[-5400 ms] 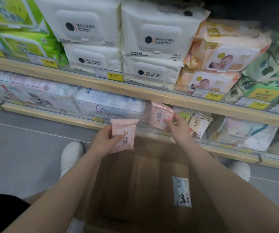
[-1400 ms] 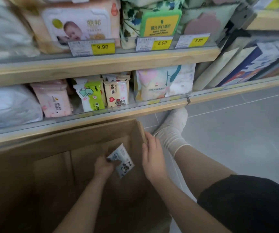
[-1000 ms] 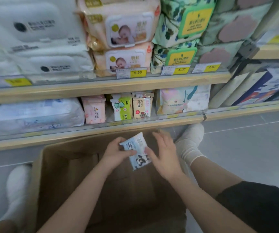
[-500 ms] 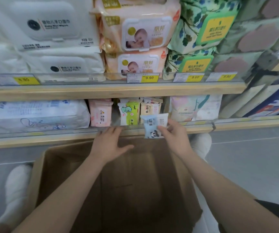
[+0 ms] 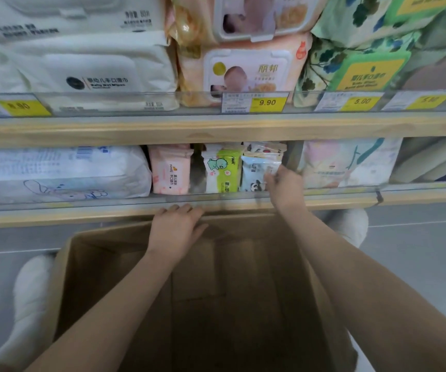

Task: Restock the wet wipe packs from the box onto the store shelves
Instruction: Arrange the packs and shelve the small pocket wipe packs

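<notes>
My right hand [image 5: 283,187] pinches a small blue-and-white panda wipe pack [image 5: 255,175] and holds it upright on the lower shelf [image 5: 82,210], in front of a cream pack and right of a green pack [image 5: 223,170]. A pink pack [image 5: 170,170] stands further left with a gap between. My left hand [image 5: 176,229] rests with relaxed fingers on the far rim of the open cardboard box [image 5: 63,264], which sits on the floor below the shelf. I see no packs on the visible box floor.
Large white, peach and green-leaf wipe packs fill the upper shelf [image 5: 216,130] behind yellow price tags. A big blue-white pack [image 5: 55,173] lies left on the lower shelf, a pastel pack [image 5: 350,165] right. White-socked feet [image 5: 31,291] flank the box on grey floor.
My right hand has carried the panda pack from above the box rim up onto the lower shelf. My left hand stayed at the box's far rim. The camera moved closer.
</notes>
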{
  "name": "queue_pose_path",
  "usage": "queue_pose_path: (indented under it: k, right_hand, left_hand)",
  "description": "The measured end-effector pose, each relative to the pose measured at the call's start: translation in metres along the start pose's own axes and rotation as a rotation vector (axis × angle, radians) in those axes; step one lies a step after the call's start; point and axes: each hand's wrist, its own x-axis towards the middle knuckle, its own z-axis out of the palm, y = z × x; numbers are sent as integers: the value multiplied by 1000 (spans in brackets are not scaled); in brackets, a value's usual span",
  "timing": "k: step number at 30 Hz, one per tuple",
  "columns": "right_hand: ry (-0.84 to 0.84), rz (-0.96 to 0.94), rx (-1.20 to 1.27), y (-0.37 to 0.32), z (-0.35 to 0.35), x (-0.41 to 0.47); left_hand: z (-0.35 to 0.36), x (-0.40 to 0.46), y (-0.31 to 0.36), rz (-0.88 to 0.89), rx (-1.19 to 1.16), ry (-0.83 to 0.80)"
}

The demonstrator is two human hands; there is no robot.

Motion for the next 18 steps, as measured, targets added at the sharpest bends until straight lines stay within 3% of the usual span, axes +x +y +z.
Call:
queue_pose_path:
  k: [5,10,15,18]
  right_hand:
    - [-23,89,-106,-11,0,7]
    - [-290,91,-186,-16,-34,-8]
    - [-363,-53,-194,-33,-89,-25]
    - [-390,-101,-147,-34,-115,-44]
  left_hand:
    - [-8,0,3,-25,-30,-77]
    - [-29,5,15,-147,-159,-284]
    - [-49,12,33,-224,-496,-218]
    - [-64,19,49,-177,-561,-190]
